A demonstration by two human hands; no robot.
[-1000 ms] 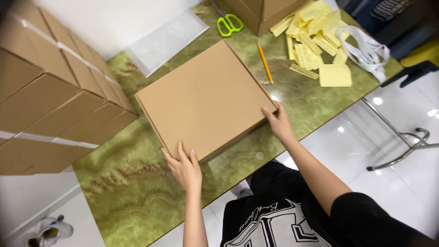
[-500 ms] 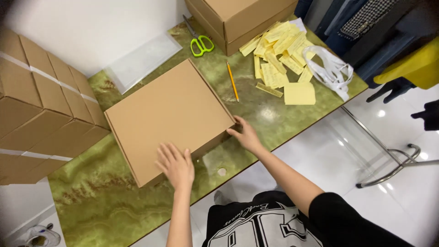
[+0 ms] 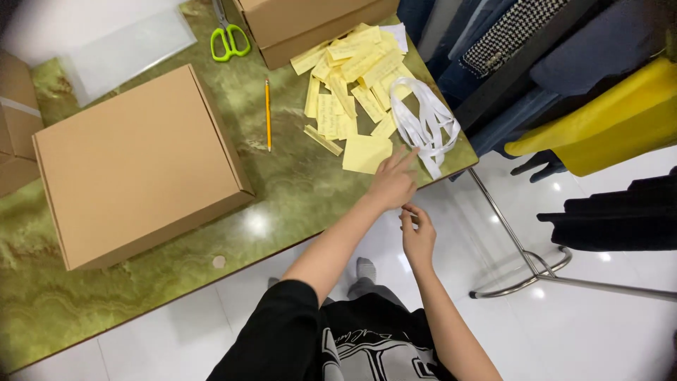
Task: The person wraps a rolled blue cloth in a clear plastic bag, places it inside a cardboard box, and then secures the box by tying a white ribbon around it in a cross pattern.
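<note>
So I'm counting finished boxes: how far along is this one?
Looks done: the flat brown box lies closed on the green table, no hand on it. In hand: the left hand reaches the loose yellow sheet beside the white strips; the right hand hovers off the table edge, fingers pinched. Left, probably: the heap of yellow slips and the pencil lie untouched.

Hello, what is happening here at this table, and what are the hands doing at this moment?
A person in a black shirt stands at a green marble-look table. The left hand reaches across to the table's corner, fingers at a yellow paper square beside a bundle of white strips. The right hand hovers just off the table edge, apparently empty. A closed cardboard box lies untouched to the side, with a pencil, green scissors and scattered yellow slips nearby.
</note>
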